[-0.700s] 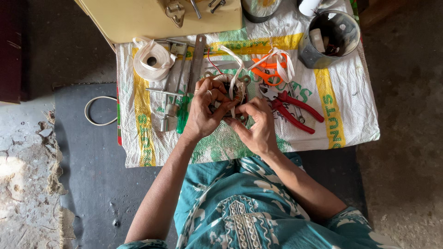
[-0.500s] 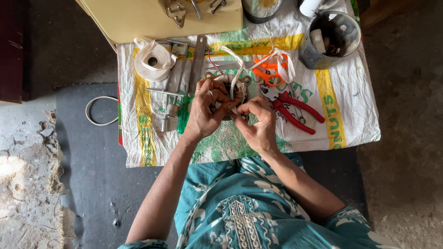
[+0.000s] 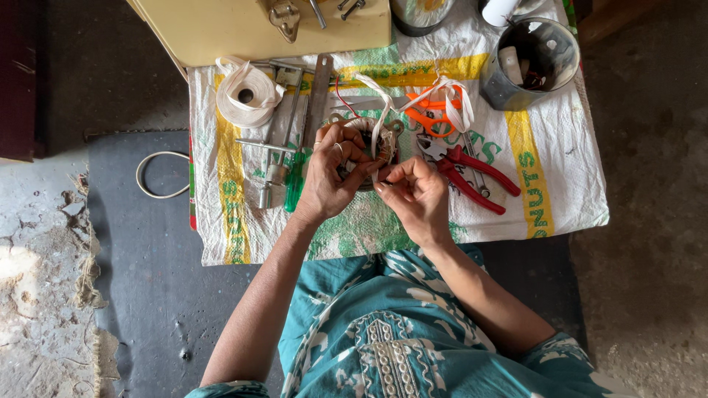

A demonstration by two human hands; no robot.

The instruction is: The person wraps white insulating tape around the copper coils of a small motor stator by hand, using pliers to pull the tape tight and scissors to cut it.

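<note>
The left hand (image 3: 330,173) is gripping the coil (image 3: 371,151); the right hand (image 3: 414,193) is pinching white tape (image 3: 382,124) beside red pliers (image 3: 472,171).

Floor workshop: pliers (image 3: 472,175), tape roll (image 3: 245,99)

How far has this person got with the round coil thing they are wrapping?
Partly done, it seems. White tape already runs over the round coil piece, a loose end trailing toward the orange scissors. In hand: the left hand holds the piece while the right hand pinches at its edge. How much winding remains is hidden by the fingers; the tape roll lies unused.
</note>
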